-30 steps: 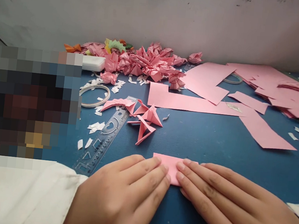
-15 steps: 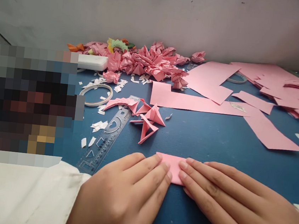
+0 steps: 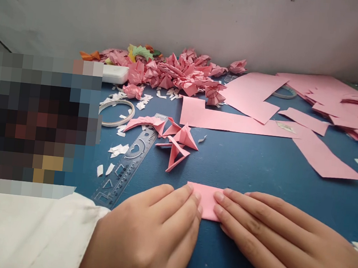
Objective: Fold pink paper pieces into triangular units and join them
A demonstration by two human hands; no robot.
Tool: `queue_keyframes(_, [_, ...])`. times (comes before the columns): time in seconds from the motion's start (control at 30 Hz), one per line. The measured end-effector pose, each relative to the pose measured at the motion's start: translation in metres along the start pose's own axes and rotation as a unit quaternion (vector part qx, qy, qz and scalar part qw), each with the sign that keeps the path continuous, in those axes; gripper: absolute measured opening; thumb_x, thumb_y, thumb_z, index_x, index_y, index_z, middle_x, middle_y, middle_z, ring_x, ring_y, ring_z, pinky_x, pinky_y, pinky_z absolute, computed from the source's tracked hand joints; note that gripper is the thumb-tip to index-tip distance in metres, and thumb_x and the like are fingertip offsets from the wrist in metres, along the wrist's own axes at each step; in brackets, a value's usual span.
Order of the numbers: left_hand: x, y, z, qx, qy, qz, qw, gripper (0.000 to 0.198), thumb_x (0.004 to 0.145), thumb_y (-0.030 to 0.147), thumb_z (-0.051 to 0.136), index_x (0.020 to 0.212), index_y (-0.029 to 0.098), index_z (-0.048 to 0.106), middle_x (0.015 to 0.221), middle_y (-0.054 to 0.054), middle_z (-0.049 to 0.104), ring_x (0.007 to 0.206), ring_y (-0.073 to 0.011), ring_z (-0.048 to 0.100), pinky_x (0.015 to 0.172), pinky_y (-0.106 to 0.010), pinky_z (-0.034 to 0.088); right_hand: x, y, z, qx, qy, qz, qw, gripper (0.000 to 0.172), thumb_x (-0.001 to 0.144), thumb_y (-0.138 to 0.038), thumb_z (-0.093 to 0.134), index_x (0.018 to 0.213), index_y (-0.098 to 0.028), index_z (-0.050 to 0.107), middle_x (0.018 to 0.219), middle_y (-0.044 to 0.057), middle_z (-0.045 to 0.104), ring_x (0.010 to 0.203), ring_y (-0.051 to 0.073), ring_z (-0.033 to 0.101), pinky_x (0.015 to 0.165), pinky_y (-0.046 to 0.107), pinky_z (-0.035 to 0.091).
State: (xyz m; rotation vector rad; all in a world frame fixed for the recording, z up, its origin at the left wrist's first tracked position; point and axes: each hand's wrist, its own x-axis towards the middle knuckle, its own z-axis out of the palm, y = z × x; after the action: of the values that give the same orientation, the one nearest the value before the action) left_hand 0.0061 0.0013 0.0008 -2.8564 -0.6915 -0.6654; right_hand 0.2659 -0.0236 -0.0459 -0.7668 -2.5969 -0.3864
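Observation:
A small folded pink paper (image 3: pixel 207 202) lies on the blue table between my two hands. My left hand (image 3: pixel 148 229) is bent over its left end, fingers together and tips pressed down on it; the thumb is hidden. From the other side my right hand (image 3: pixel 278 236) holds down the right end, its long fingers side by side with the tips on the paper. Just beyond are several folded pink paper pieces (image 3: pixel 181 136). A clear plastic ruler (image 3: pixel 128 158) with cut-out shapes slants to the left of them.
A heap of folded pink paper (image 3: pixel 182 72) sits against the wall. Pink sheets (image 3: pixel 336 99) are stacked at the back right, with cut strips (image 3: pixel 240 122) nearer. On the left are a tape roll (image 3: pixel 117 113), white paper scraps (image 3: pixel 119 150), a white case (image 3: pixel 116 75) and a blurred-out area.
The fingers of my left hand have drawn slightly left and curled more, uncovering a little more of the folded paper. My right hand stays in place.

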Motion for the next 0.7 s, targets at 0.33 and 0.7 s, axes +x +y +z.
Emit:
queue_keyframes(0.33, [0.003, 0.002, 0.002, -0.015, -0.021, -0.016, 1.0, 0.038, 0.11, 0.008, 0.04, 0.105, 0.008, 0.078, 0.1, -0.007, 0.081, 0.1, -0.0224, 0.076, 0.077, -0.036, 0.062, 0.001, 0.003, 0.001, 0.048, 0.002, 0.015, 0.999, 0.049, 0.097, -0.002, 0.038, 0.142, -0.009, 0.058, 0.149, 0.01, 0.063, 0.146, 0.021, 0.05, 0.129, 0.048, 0.027])
queue_keyframes(0.7, [0.0, 0.003, -0.001, 0.011, -0.025, -0.008, 1.0, 0.047, 0.11, 0.007, 0.035, 0.092, 0.012, 0.079, 0.095, -0.004, 0.081, 0.09, -0.0212, 0.076, 0.072, -0.037, 0.059, 0.024, -0.002, -0.002, 0.073, 0.077, 0.042, 0.993, 0.025, 0.11, -0.016, 0.046, 0.107, -0.019, 0.07, 0.11, -0.002, 0.081, 0.106, 0.015, 0.07, 0.122, 0.039, 0.036])
